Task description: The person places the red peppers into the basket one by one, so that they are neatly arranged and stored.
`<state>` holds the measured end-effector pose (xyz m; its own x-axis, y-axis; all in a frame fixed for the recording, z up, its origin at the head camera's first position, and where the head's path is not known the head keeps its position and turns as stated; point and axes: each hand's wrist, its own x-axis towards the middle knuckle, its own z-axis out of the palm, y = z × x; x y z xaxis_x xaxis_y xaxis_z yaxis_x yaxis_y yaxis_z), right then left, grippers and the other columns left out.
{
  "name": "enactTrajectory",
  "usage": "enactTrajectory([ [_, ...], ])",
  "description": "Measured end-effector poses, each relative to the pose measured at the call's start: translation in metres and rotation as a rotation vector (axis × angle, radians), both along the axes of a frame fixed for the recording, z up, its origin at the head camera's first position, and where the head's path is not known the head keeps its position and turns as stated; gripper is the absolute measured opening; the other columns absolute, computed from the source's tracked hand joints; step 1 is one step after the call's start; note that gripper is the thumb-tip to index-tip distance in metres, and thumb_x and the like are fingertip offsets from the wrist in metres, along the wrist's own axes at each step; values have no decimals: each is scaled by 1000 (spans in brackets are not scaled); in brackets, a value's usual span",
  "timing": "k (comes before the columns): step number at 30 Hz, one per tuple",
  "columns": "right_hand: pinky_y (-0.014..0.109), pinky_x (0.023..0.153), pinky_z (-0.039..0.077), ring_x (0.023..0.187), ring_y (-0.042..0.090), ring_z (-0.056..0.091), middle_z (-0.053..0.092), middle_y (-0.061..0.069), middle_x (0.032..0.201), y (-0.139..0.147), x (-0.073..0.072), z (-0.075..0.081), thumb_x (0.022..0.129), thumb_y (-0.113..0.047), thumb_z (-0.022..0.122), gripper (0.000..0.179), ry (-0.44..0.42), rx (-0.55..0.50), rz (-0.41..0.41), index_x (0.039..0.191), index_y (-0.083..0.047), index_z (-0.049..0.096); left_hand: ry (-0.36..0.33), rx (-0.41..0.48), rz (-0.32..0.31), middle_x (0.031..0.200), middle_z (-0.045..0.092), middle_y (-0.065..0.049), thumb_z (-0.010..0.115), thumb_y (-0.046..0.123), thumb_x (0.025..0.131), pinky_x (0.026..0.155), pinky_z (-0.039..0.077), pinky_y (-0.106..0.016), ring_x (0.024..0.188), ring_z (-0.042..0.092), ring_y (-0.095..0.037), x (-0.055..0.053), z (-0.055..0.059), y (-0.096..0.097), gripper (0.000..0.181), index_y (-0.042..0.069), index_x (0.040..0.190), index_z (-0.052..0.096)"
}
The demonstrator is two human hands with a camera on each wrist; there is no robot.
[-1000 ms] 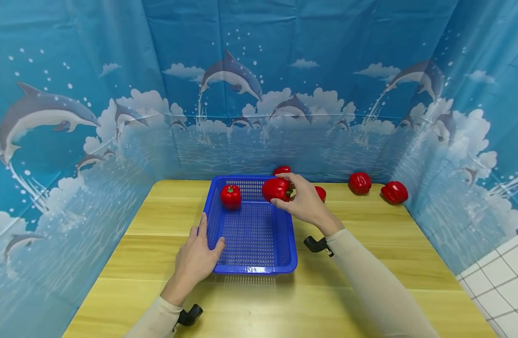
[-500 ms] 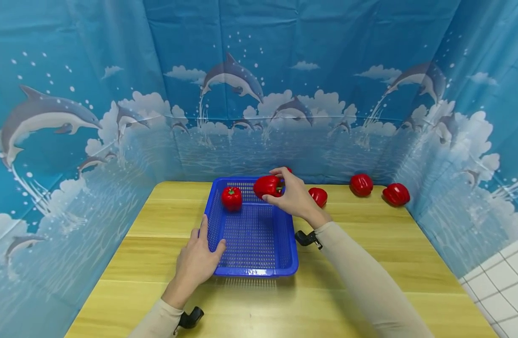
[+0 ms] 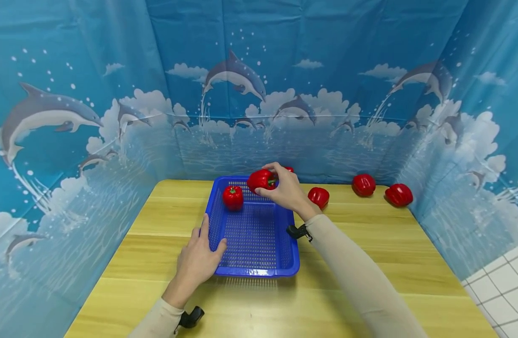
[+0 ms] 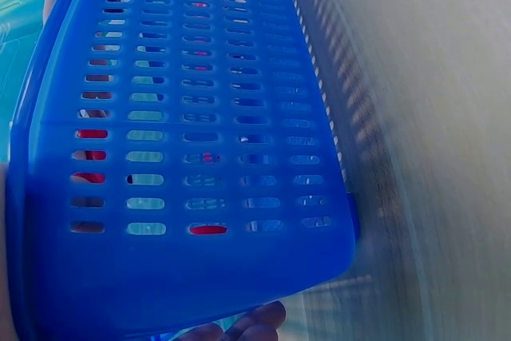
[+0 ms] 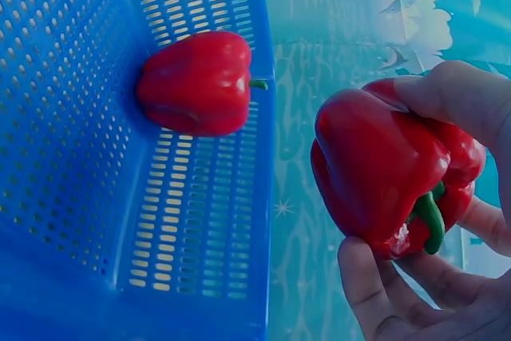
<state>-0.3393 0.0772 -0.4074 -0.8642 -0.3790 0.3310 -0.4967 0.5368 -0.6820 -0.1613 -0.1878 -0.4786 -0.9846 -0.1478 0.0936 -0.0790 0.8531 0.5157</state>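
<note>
My right hand (image 3: 284,190) holds a red bell pepper (image 3: 260,180) above the back of the blue basket (image 3: 255,272). In the right wrist view, the thumb and fingers grip the held pepper (image 5: 383,165), and its green stem points toward the palm. A second red bell pepper (image 3: 232,198) stands in the basket's back left corner, stem up. At the basket's left side, my left hand (image 3: 196,260) holds the rim, its thumb over the inside and fingers along the outside. The left wrist view shows mostly the slotted basket wall (image 4: 184,269), with some fingertips (image 4: 259,329) beside it.
Right of the basket lies a red pepper (image 3: 318,197). Two more, a red pepper (image 3: 363,185) and another pepper (image 3: 398,195), lie at the back right. Part of a red pepper (image 3: 289,169) shows behind my right hand. A dolphin-print curtain (image 3: 259,94) borders the wooden table (image 3: 157,249).
My right hand has carried the held pepper leftward and slightly back, over the basket. The pepper right of the basket now shows more fully. My left hand has stayed on the rim.
</note>
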Motion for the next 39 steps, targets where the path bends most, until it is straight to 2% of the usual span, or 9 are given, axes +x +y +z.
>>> enactTrajectory([
  [11,58,104,68,133,37,72,73,15,153,-21,-11,-4,100,-37,94,73,-34,-22,-10,165,-21,64,7,-4,-4,163,59,-33,72,48,112,77,70,-58,95,77,-43,-1,-2,-4,100,9,188,19],
  [20,60,111,65,138,39,70,70,19,158,-35,-19,-16,98,-36,95,79,-90,-63,-86,166,-16,58,18,-8,-11,163,59,-34,72,48,112,75,69,-57,96,77,-44,-2,-4,-6,100,8,187,20],
  [28,62,116,62,145,41,68,69,18,161,-42,-23,-31,98,-34,95,76,-109,-78,-140,164,-17,61,20,-15,-12,163,60,-34,72,48,112,75,69,-56,96,78,-43,-2,-5,-2,100,8,187,21],
  [39,61,122,59,151,43,66,66,20,166,-46,-29,-44,97,-30,97,80,-142,-68,-168,165,-13,58,21,-3,-15,163,60,-35,73,47,112,58,60,-41,76,68,-31,-3,-5,-3,100,8,187,20],
])
